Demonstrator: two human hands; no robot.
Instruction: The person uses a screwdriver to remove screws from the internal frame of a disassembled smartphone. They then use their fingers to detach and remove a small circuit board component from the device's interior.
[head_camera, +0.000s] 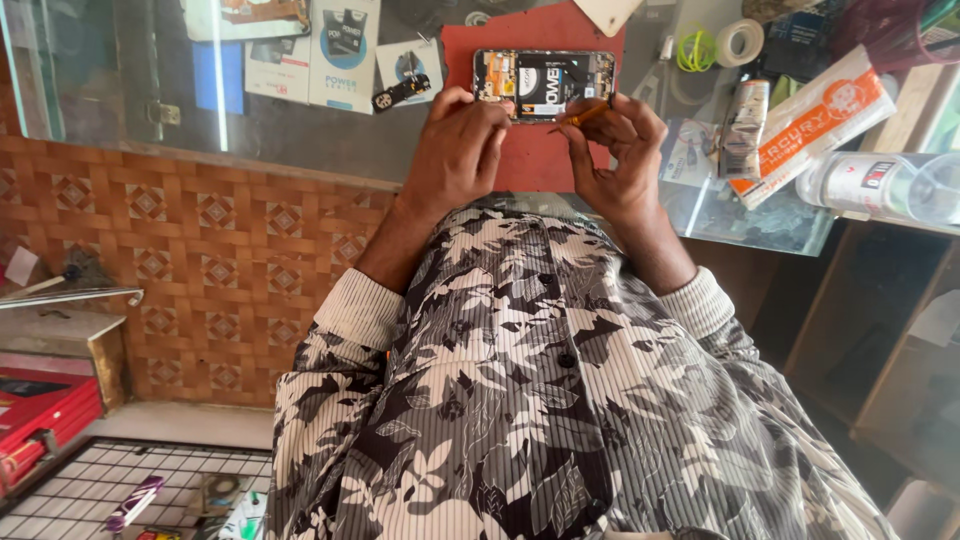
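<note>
Bright even daylight, glare streaks on glass counter, soft shadows, sharp focus, slight edge stretch

An opened smartphone with its back cover off lies on a red rectangular work mat, which rests on a glass counter top. The left hand and right hand meet at the phone's near edge. A white tape roll lies right of the mat, and a small black component lies left.

Beyond my left hand I see flat white-and-blue packages under the glass. Right of my right hand lie a long white-and-orange packet, a silvery pouch and a white labelled bottle.
</note>
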